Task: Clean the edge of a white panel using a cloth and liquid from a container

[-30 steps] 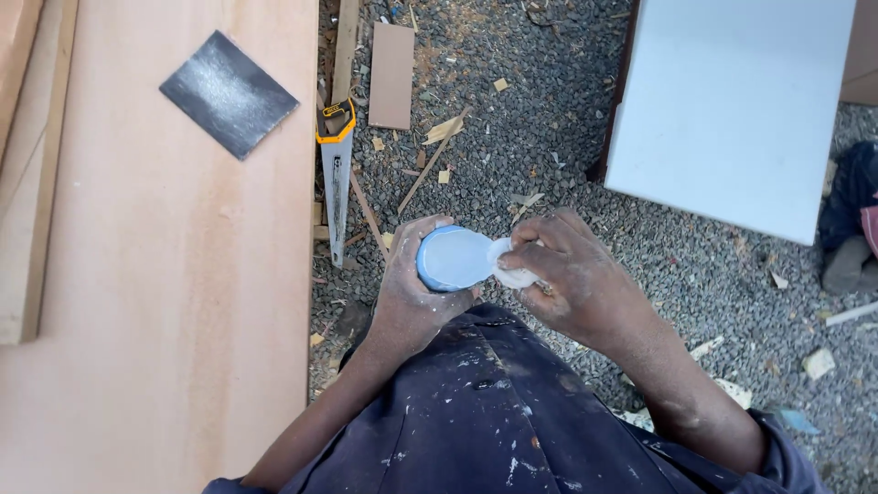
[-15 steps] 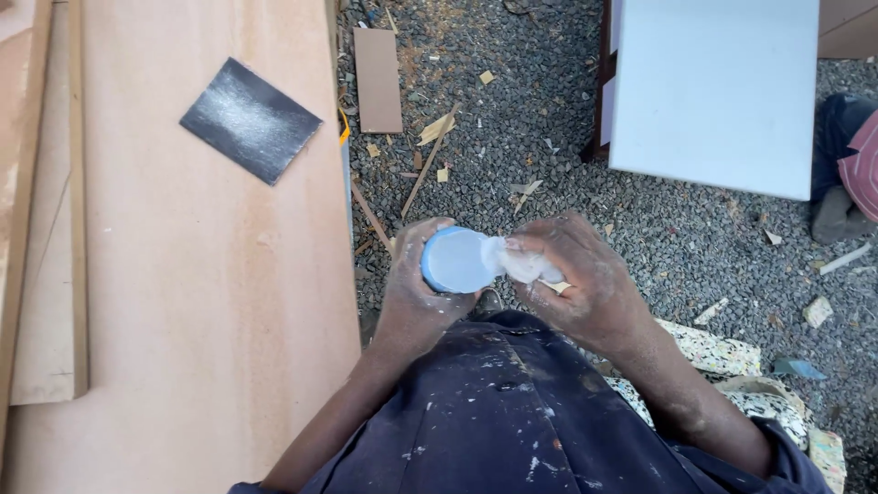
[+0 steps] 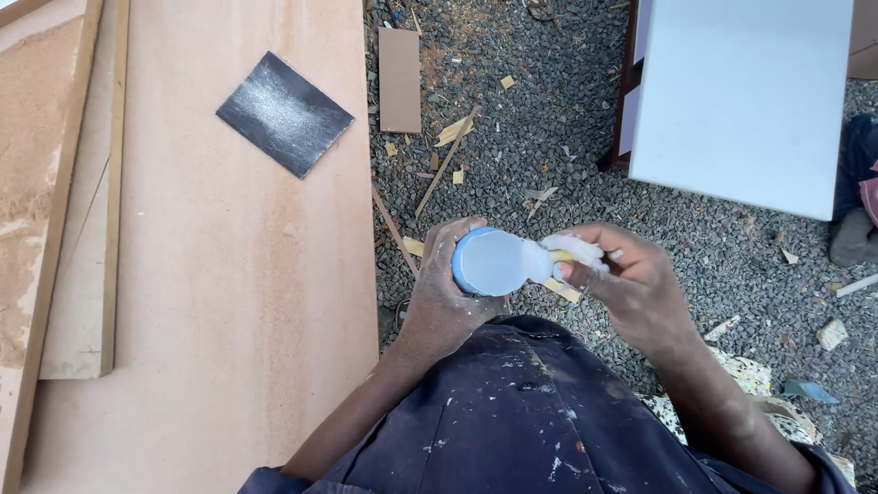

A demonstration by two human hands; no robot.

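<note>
My left hand (image 3: 441, 302) is wrapped around a small blue round tub (image 3: 491, 263) of white paste, held in front of my body. My right hand (image 3: 631, 288) is beside the tub's right rim, its fingers pinched on a small yellowish scraper (image 3: 563, 265) smeared with white paste. The scraper's tip rests at the tub's opening. Both hands carry white smears. My paint-spotted dark blue clothing (image 3: 521, 421) fills the bottom of the view.
A large light brown board (image 3: 229, 274) lies at the left with a dark sheet of sandpaper (image 3: 284, 113) on it. A white panel (image 3: 743, 91) stands at the upper right. Gravel (image 3: 512, 119) with wood offcuts covers the ground between them.
The view has shifted, so the board takes up more of the left and the hand saw has dropped out of sight. My right hand now dips the scraper at the tub's rim.
</note>
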